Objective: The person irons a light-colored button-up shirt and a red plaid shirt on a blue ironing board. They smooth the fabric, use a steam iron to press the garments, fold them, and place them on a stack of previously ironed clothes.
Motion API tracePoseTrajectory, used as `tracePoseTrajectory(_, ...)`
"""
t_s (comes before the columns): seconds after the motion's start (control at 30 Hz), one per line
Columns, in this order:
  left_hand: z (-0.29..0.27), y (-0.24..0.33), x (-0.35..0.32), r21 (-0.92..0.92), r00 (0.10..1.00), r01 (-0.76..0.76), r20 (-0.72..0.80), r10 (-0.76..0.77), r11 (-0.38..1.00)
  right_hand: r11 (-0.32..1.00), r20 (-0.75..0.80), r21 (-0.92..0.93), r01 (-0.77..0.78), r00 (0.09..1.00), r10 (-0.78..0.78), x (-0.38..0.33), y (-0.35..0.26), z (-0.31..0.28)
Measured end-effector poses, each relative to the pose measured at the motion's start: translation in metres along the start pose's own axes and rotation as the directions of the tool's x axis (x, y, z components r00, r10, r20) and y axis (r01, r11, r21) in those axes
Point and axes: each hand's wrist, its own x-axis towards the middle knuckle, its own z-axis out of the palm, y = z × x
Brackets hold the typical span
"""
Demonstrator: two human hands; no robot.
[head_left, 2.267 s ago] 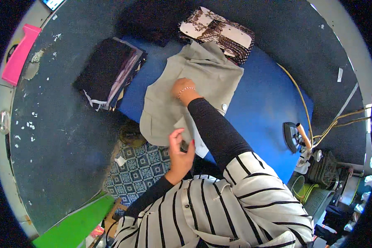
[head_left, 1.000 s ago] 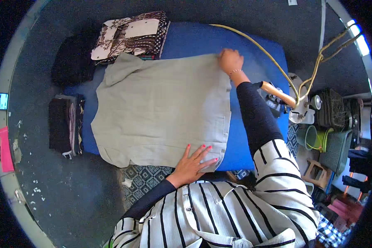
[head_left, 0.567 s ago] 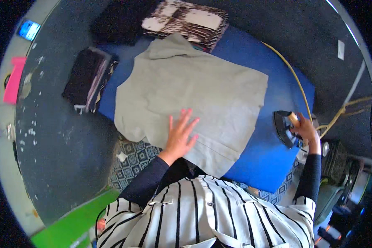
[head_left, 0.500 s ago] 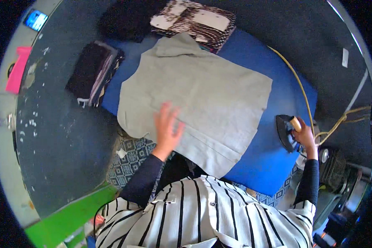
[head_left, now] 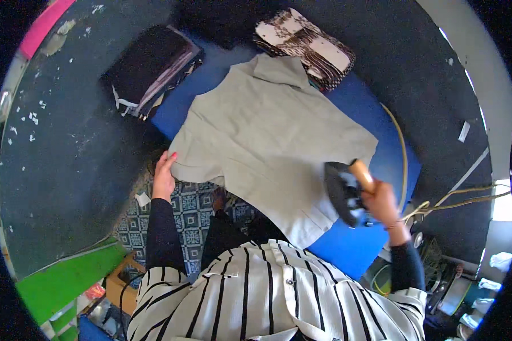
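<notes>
A light grey garment (head_left: 267,125) lies spread over a blue padded board (head_left: 347,250), its folded collar part towards the far side. My left hand (head_left: 164,181) has its fingers closed on the garment's left edge, where the cloth hangs past the board. In my right hand (head_left: 382,204) is a dark clothes iron (head_left: 341,196), gripped by its light wooden handle. The iron is over the garment's right edge, slightly blurred; whether its soleplate touches the cloth cannot be told.
Folded dark clothes (head_left: 148,65) sit at the far left, and a folded brown-and-white patterned cloth (head_left: 307,42) lies at the far side. A yellowish cord (head_left: 403,142) runs along the right. Below the board are patterned floor covering (head_left: 190,207) and a green surface (head_left: 68,275).
My left hand has gone from above the garment to its left edge and taken hold there. My right hand has carried the iron leftward from the bare board to the garment. The view has shifted.
</notes>
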Motion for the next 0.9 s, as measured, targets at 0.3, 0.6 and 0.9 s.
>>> tracePoseTrajectory(0.3, 0.006, -0.006, -0.011, -0.206, 0.979, 0.196, -0.018, -0.204, 0.959, 0.952, 0.046, -0.159, 0.261, 0.965, -0.256, 0.110, -0.243, 0.120)
tracePoseTrajectory(0.6, 0.011, 0.010, -0.044, -0.069, 0.892, 0.429, -0.126, -0.434, 0.901, 0.937, -0.130, -0.028, 0.349, 0.928, -0.350, 0.212, -0.363, 0.131)
tracePoseTrajectory(0.9, -0.014, 0.004, -0.027, 0.194, 0.972, 0.233, -0.016, -0.235, 0.953, 0.920, 0.122, -0.128, 0.371, 0.926, -0.357, 0.077, -0.228, 0.115)
